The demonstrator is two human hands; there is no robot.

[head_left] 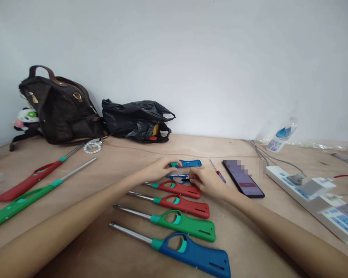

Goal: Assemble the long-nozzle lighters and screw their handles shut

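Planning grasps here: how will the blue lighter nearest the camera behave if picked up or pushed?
The blue lighter will probably stay stiff: its rod looks like straight metal. Pushed, it should slide or pivot rather than roll, since its broad handle lies flat. It's likely handle-heavy, given that bulk against the thin rod.

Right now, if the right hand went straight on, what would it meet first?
The right hand would probably meet the blue lighter part it seems to touch, then perhaps the left hand; depth is unclear.
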